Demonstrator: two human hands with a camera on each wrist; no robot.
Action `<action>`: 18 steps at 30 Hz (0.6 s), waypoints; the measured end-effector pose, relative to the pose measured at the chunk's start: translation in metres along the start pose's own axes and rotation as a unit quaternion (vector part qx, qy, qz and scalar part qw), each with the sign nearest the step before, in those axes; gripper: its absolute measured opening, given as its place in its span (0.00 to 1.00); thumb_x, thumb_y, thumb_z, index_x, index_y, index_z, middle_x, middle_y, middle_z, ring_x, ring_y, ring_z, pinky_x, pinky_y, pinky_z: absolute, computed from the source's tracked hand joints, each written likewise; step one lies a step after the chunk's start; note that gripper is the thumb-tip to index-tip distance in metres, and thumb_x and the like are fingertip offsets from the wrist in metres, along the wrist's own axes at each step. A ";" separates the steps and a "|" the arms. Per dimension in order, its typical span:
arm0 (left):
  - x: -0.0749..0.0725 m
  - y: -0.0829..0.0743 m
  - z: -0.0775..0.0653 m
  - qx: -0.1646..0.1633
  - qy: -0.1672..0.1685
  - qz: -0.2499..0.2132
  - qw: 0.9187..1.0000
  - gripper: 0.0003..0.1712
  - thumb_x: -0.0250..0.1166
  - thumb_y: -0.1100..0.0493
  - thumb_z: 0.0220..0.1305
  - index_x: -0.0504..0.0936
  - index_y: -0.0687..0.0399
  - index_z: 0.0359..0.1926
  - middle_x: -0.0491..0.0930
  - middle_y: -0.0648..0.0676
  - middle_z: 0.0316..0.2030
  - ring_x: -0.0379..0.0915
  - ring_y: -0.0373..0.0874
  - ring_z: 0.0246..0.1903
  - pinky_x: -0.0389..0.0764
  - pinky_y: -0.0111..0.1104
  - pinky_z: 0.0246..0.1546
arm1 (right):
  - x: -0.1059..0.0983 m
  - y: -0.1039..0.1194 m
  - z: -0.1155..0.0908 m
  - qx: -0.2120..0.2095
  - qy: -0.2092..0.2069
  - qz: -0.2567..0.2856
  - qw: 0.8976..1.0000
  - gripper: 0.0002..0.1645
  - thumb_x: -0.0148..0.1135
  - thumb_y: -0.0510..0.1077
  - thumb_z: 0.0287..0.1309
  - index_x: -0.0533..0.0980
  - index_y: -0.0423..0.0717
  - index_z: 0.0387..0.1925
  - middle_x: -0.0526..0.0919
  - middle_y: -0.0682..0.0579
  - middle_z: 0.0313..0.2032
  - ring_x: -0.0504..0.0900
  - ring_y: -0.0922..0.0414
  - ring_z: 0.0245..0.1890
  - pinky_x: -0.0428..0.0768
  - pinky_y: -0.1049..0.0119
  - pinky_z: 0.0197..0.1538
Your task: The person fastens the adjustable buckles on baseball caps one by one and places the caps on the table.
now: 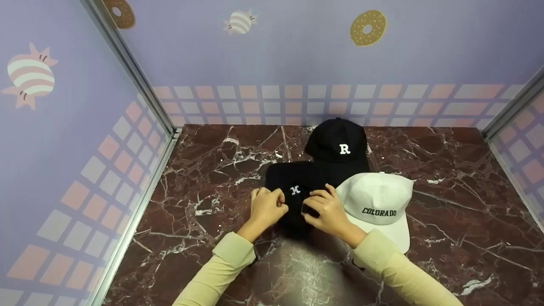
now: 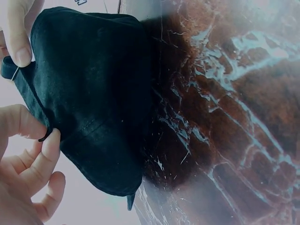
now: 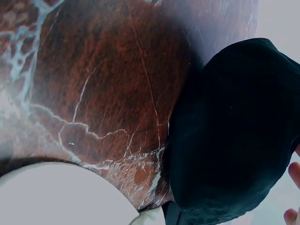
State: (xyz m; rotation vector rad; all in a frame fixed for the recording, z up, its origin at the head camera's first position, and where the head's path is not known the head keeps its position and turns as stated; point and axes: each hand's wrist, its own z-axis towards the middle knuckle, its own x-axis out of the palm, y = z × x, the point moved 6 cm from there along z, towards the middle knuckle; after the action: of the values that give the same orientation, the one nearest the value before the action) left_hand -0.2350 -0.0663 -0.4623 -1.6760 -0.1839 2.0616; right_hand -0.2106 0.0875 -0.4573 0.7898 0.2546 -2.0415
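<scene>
A black baseball cap (image 1: pixel 293 174) with a small white letter stands between both hands. My left hand (image 1: pixel 267 206) pinches the end of its adjustment strap (image 2: pixel 33 101) between thumb and forefinger, with the other fingers curled loosely beneath. Opposite it, my right hand (image 1: pixel 327 210) grips the cap at the strap's other end, its thumb (image 2: pixel 21 52) beside a small metal buckle (image 2: pixel 15 73). In the right wrist view the cap's dark crown (image 3: pixel 229 131) fills the right side, and only a few fingertips (image 3: pixel 294 173) show at the edge.
Right of the hands lies a white cap (image 1: pixel 376 197) lettered COLORADO, close by the right forearm. Behind stands another black cap (image 1: pixel 338 140) with a white R. All rest on a dark red marbled tabletop (image 1: pixel 191 238), with patterned walls (image 1: pixel 272 55) at the back and sides.
</scene>
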 end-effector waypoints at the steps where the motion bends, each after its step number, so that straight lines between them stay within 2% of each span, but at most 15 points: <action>1: 0.000 0.000 0.000 0.002 -0.005 0.004 1.000 0.05 0.60 0.57 0.38 0.71 0.48 0.19 0.70 0.44 0.13 0.67 0.45 0.30 0.58 0.41 0.50 | 0.000 0.000 0.000 0.001 -0.002 -0.001 1.000 0.12 0.66 0.44 0.30 0.78 0.45 0.25 0.82 0.53 0.25 0.78 0.51 0.36 0.65 0.42 0.48; 5: 0.001 0.000 0.000 0.004 -0.021 0.021 1.000 0.06 0.60 0.56 0.37 0.70 0.47 0.19 0.69 0.44 0.12 0.67 0.44 0.29 0.57 0.41 0.51 | 0.001 0.000 -0.001 0.005 -0.006 -0.006 1.000 0.13 0.66 0.44 0.29 0.78 0.45 0.25 0.82 0.52 0.25 0.78 0.50 0.37 0.63 0.40 0.50; 9: 0.001 0.000 0.000 -0.001 -0.023 0.035 0.999 0.06 0.60 0.56 0.37 0.70 0.47 0.18 0.69 0.44 0.12 0.67 0.45 0.29 0.58 0.41 0.49 | 0.002 0.001 -0.002 0.002 -0.009 -0.008 1.000 0.13 0.66 0.44 0.30 0.78 0.45 0.25 0.83 0.52 0.25 0.78 0.51 0.37 0.63 0.40 0.50; 12: 0.001 0.000 0.001 -0.008 -0.017 0.040 0.999 0.06 0.60 0.56 0.37 0.71 0.48 0.18 0.70 0.45 0.12 0.68 0.46 0.29 0.61 0.39 0.45 | 0.002 0.002 -0.002 -0.004 -0.014 -0.001 1.000 0.13 0.66 0.44 0.30 0.78 0.44 0.25 0.82 0.51 0.25 0.78 0.52 0.34 0.67 0.46 0.47; 18: 0.002 0.001 0.001 -0.033 0.002 0.039 0.999 0.06 0.61 0.56 0.37 0.71 0.48 0.19 0.72 0.48 0.15 0.68 0.47 0.27 0.68 0.36 0.32 | 0.002 0.003 -0.001 -0.013 -0.025 0.012 1.000 0.14 0.65 0.42 0.29 0.79 0.41 0.26 0.81 0.50 0.23 0.76 0.54 0.27 0.73 0.62 0.35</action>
State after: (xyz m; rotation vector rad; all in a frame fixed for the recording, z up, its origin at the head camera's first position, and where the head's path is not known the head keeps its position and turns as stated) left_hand -0.2368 -0.0657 -0.4642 -1.7510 -0.1897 2.1309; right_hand -0.2078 0.0850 -0.4591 0.7224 0.2431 -2.0291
